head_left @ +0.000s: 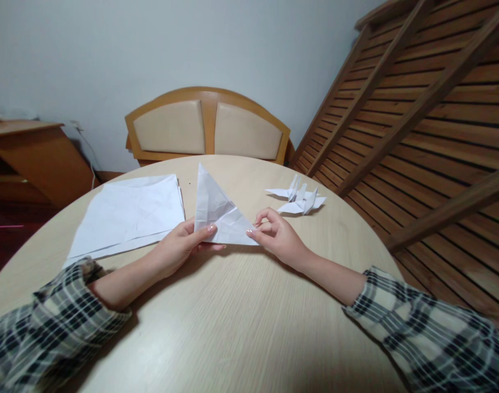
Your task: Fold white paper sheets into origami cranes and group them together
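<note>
A white sheet of paper folded into a triangle point(220, 210) is held up over the table between both hands, one point upward. My left hand point(188, 240) grips its lower left part, thumb on the front and fingers behind. At the lower right corner my right hand point(276, 234) pinches the paper between thumb and fingers. Crease lines run across the triangle's face. Beyond my right hand, folded paper cranes point(302, 203) stand close together on the table.
A stack of white paper sheets point(126, 213) lies at the left of the round wooden table point(233, 327). Behind the table stands a padded wooden headboard point(208, 123). Slatted wooden boards point(429, 136) lean at the right. A wooden desk point(36, 158) is at the far left.
</note>
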`<state>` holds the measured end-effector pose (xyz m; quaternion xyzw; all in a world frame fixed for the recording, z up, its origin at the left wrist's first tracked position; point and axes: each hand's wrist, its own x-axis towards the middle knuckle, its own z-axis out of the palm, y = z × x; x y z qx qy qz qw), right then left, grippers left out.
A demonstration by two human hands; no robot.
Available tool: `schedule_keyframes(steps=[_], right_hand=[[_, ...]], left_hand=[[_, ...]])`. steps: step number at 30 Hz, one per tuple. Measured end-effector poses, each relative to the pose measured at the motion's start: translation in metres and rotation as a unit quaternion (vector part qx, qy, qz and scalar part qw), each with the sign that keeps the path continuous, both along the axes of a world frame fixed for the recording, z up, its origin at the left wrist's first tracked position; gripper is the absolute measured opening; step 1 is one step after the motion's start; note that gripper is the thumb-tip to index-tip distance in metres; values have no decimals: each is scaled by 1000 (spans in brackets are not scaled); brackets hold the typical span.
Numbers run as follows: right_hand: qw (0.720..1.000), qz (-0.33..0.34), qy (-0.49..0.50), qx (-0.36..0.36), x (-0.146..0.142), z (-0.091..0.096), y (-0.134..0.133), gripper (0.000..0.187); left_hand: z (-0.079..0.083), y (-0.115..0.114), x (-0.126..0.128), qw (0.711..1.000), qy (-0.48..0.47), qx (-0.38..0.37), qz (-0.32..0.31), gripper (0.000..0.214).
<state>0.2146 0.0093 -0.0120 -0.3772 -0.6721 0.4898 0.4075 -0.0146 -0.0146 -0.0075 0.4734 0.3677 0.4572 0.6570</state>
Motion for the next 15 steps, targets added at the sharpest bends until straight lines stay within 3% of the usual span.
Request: schedule_keyframes(steps=[5,11,15], right_hand=[[999,50,2,-15,0,3,-4,42],[998,52,29,34,-3,2,-1,43],[996,68,52,26,-8,3,-2,42]], left_hand=[[-3,2,-4,998,41,38,-3,19],[-6,1,-6,991,77,48,-94,19],[-4,-1,-7,985,119,49,-114,20]])
